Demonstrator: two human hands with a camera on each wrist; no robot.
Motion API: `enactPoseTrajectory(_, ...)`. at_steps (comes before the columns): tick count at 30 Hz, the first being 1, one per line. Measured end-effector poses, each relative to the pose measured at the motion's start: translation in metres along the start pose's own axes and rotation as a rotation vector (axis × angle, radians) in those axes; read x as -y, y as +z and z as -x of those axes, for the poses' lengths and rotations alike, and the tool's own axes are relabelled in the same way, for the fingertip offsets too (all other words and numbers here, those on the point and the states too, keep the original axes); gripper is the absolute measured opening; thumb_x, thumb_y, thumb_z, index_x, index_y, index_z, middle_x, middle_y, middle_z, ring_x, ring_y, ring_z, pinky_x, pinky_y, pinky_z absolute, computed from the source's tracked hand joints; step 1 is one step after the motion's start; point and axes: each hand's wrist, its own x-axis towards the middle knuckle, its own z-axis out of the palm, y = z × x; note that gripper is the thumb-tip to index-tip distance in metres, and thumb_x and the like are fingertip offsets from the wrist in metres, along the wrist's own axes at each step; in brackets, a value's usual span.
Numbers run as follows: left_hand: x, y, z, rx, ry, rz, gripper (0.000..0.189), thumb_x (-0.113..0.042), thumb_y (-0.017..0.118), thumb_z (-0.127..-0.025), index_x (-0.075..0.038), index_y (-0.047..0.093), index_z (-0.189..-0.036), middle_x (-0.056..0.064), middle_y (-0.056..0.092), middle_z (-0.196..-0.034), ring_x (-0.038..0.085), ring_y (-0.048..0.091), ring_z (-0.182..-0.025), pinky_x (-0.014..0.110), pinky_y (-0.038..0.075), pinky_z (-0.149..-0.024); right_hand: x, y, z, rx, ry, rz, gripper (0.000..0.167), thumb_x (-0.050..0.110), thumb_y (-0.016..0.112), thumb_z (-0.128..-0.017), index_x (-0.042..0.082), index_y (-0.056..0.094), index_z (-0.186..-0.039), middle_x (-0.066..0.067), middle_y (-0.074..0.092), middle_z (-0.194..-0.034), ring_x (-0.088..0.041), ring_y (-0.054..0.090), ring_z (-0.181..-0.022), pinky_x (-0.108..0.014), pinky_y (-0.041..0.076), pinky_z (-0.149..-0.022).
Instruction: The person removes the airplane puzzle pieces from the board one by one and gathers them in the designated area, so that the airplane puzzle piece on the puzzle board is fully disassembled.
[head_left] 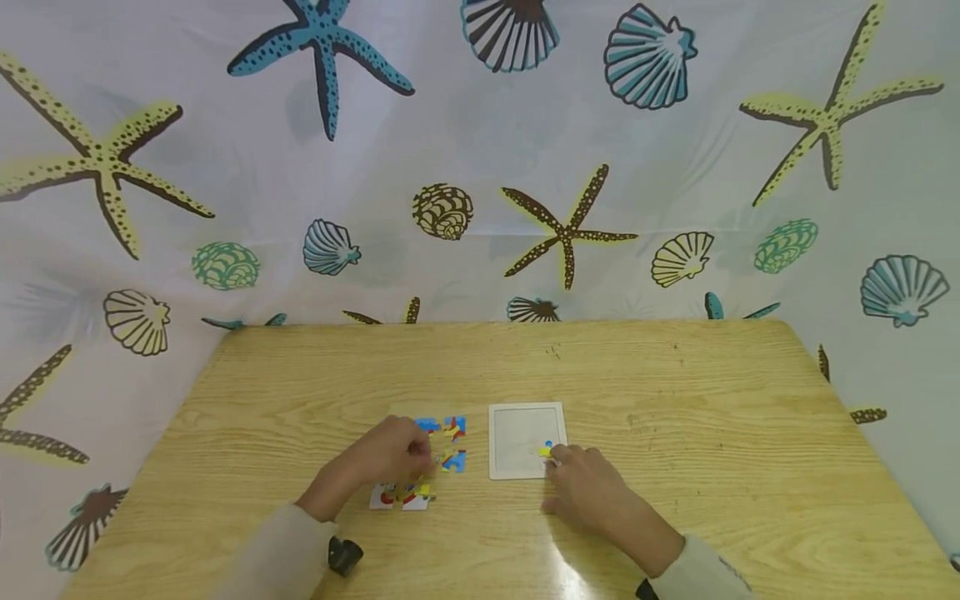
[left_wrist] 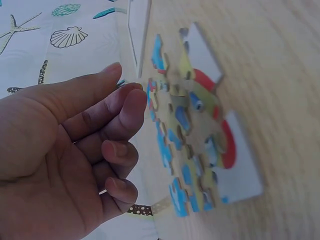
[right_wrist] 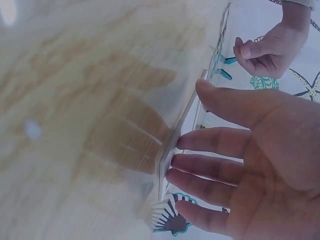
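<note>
My left hand [head_left: 393, 450] hovers over a group of colourful jigsaw puzzle pieces [head_left: 454, 461], its fingers loosely bent. Thumb and index tip come near each other in the left wrist view, with no piece plainly visible between them. White-cornered pieces [left_wrist: 240, 160] lie close below that hand, some touching and some apart. To the right is a square white puzzle tray [head_left: 517, 407] with a raised rim. One yellow-and-blue piece [head_left: 545, 451] lies at its lower right. My right hand [head_left: 596, 496] touches the tray's right edge beside that piece, fingers fairly straight in the right wrist view.
The pieces and tray lie on a light wood table [head_left: 675, 400]. A white curtain [head_left: 465, 133] printed with shells and starfish hangs behind the table and along its sides. A dark wrist strap [head_left: 345, 556] shows at the left sleeve.
</note>
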Motion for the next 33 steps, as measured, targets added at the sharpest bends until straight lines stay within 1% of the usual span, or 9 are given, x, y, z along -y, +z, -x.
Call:
enactPoseTrajectory(4, -0.008, -0.005, -0.006, -0.013, 0.011, -0.014, 0.021, -0.016, 0.064, -0.09, -0.009, 0.067, -0.07, 0.001, 0.061, -0.063, 0.005, 0.042, -0.052, 0.021, 0.039, -0.052, -0.002, -0.001, 0.0, -0.003, -0.019, -0.003, 0.044, 0.041, 0.068, -0.084, 0.003, 0.07, -0.105, -0.012, 0.066, -0.116, -0.027, 0.065, -0.103, -0.039, 0.053, -0.085)
enactPoseTrajectory(8, -0.016, -0.006, -0.013, -0.013, 0.009, 0.004, 0.022, -0.016, 0.064, -0.09, -0.007, 0.066, -0.07, 0.001, 0.06, -0.063, 0.006, 0.04, -0.051, 0.021, 0.036, -0.051, -0.004, -0.001, 0.0, -0.011, -0.035, -0.049, 0.04, 0.039, 0.068, -0.084, 0.003, 0.071, -0.1, -0.014, 0.066, -0.114, -0.028, 0.065, -0.102, -0.037, 0.053, -0.085)
enactPoseTrajectory(11, -0.022, -0.004, -0.021, -0.006, 0.015, 0.022, 0.025, -0.016, 0.064, -0.09, -0.004, 0.065, -0.068, 0.001, 0.056, -0.059, 0.006, 0.038, -0.049, 0.019, 0.034, -0.049, -0.005, 0.0, 0.0, -0.001, -0.031, -0.096, 0.035, 0.036, 0.069, -0.084, 0.003, 0.072, -0.094, -0.012, 0.066, -0.109, -0.025, 0.066, -0.095, -0.032, 0.054, -0.079)
enactPoseTrajectory(15, -0.029, 0.001, -0.032, -0.005, 0.057, 0.006, 0.025, -0.016, 0.064, -0.09, -0.003, 0.064, -0.068, 0.002, 0.055, -0.055, 0.005, 0.039, -0.046, 0.019, 0.034, -0.048, -0.004, -0.002, 0.001, 0.03, 0.0, -0.129, 0.03, 0.034, 0.069, -0.084, 0.004, 0.07, -0.086, -0.01, 0.062, -0.103, -0.019, 0.062, -0.082, -0.027, 0.052, -0.068)
enactPoseTrajectory(16, -0.031, 0.003, -0.034, -0.005, 0.06, 0.0, 0.024, -0.016, 0.064, -0.09, -0.004, 0.065, -0.069, 0.004, 0.057, -0.055, 0.006, 0.04, -0.046, 0.019, 0.035, -0.048, -0.003, -0.002, 0.002, 0.03, 0.003, -0.13, 0.03, 0.034, 0.069, -0.084, 0.004, 0.069, -0.086, -0.011, 0.062, -0.104, -0.019, 0.062, -0.083, -0.028, 0.052, -0.068)
enactPoseTrajectory(21, -0.041, 0.007, -0.044, -0.004, 0.066, -0.042, 0.022, -0.018, 0.065, -0.089, -0.004, 0.067, -0.072, -0.002, 0.052, -0.053, 0.007, 0.04, -0.044, 0.021, 0.036, -0.05, -0.003, -0.001, 0.004, 0.031, 0.027, -0.141, 0.027, 0.032, 0.068, -0.085, 0.006, 0.068, -0.092, -0.017, 0.058, -0.111, -0.03, 0.06, -0.096, -0.042, 0.052, -0.078)
enactPoseTrajectory(23, -0.044, 0.008, -0.048, -0.007, 0.066, -0.058, 0.022, -0.019, 0.066, -0.089, -0.005, 0.067, -0.071, -0.005, 0.051, -0.055, 0.007, 0.039, -0.045, 0.021, 0.035, -0.05, -0.004, -0.001, 0.005, 0.036, 0.036, -0.138, 0.027, 0.033, 0.068, -0.085, 0.008, 0.067, -0.095, -0.018, 0.057, -0.11, -0.032, 0.058, -0.098, -0.046, 0.051, -0.079)
enactPoseTrajectory(29, -0.056, 0.016, -0.062, -0.02, 0.036, -0.109, 0.019, -0.022, 0.069, -0.087, -0.012, 0.067, -0.07, -0.005, 0.055, -0.059, 0.007, 0.041, -0.051, 0.021, 0.034, -0.051, -0.004, -0.003, 0.004, 0.044, 0.022, -0.066, 0.026, 0.037, 0.068, -0.084, 0.011, 0.066, -0.088, -0.01, 0.058, -0.094, -0.027, 0.058, -0.087, -0.043, 0.049, -0.076)
enactPoseTrajectory(33, -0.064, 0.021, -0.071, -0.028, 0.012, -0.126, 0.017, -0.022, 0.07, -0.085, -0.013, 0.066, -0.072, -0.005, 0.056, -0.062, 0.008, 0.044, -0.055, 0.022, 0.036, -0.053, -0.003, -0.007, 0.003, 0.062, 0.02, -0.028, 0.03, 0.04, 0.069, -0.083, 0.011, 0.068, -0.089, -0.008, 0.059, -0.09, -0.025, 0.058, -0.084, -0.041, 0.049, -0.076)
